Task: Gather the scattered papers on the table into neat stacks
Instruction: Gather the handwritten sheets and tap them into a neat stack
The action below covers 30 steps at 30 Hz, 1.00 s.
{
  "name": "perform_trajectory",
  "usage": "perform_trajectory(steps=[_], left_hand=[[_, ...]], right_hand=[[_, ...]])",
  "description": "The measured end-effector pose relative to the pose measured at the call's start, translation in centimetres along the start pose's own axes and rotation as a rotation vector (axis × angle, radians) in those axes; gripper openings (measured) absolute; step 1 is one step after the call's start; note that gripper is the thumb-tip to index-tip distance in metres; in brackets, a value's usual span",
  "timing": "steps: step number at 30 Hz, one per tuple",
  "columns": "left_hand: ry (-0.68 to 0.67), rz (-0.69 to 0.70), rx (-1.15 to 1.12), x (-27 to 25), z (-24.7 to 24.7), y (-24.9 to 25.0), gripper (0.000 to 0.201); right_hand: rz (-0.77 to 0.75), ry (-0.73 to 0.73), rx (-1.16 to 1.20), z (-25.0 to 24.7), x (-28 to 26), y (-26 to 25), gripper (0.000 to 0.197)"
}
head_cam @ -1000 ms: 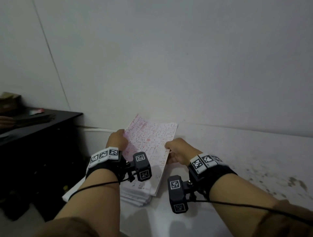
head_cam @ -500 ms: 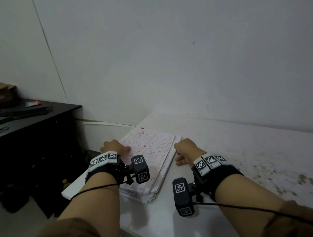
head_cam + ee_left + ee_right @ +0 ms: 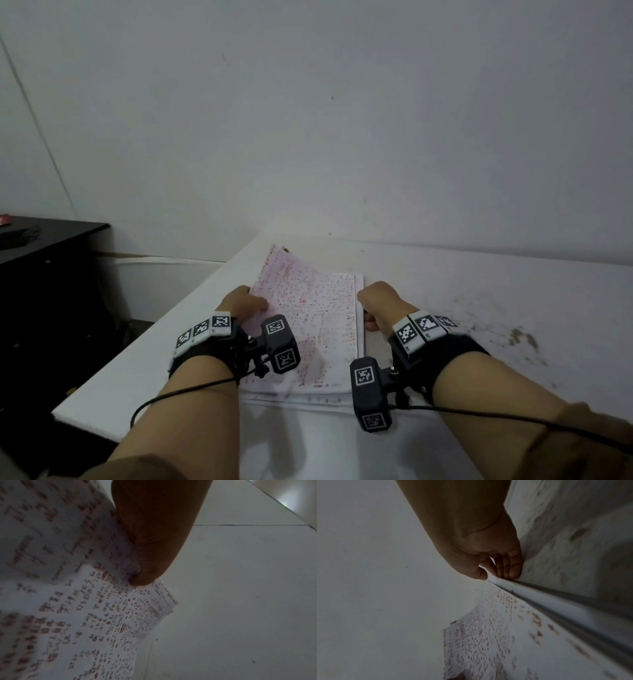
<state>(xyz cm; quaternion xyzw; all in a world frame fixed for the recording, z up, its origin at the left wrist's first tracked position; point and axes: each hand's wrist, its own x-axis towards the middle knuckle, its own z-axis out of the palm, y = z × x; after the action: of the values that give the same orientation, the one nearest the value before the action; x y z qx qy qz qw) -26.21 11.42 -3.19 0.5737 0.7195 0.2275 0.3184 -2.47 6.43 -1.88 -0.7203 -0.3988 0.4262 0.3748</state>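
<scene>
Paper stack between left hand and right hand, fingers pinching its edges; black desk nearby.

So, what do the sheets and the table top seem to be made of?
The sheets: thin matt white paper with red handwriting; the top ones curl up where the left hand holds them. The table top: smooth, white, perhaps laminate or painted board; brownish stains.

Red writing on the papers is too blurred to read.
</scene>
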Motion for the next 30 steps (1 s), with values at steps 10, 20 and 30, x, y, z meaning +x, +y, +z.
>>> perform_trajectory(steps=[10,20,30], left_hand=[[-0.176,0.306,-0.512,-3.6,4.1,6.6,0.035],[-0.178,0.549,-0.775,-8.1,5.9,15.5,0.031],[-0.099,0.664,-0.819,-10.8,6.4,20.2,0.049]], right_hand=[[0.014,0.032,0.187,-7.8,-0.1,2.3,0.058],[-0.392,0.257,0.446,-15.7,-3.5,-1.4,0.033],[-0.617,0.309,0.476,-19.4,-5.9,-2.0,0.039]])
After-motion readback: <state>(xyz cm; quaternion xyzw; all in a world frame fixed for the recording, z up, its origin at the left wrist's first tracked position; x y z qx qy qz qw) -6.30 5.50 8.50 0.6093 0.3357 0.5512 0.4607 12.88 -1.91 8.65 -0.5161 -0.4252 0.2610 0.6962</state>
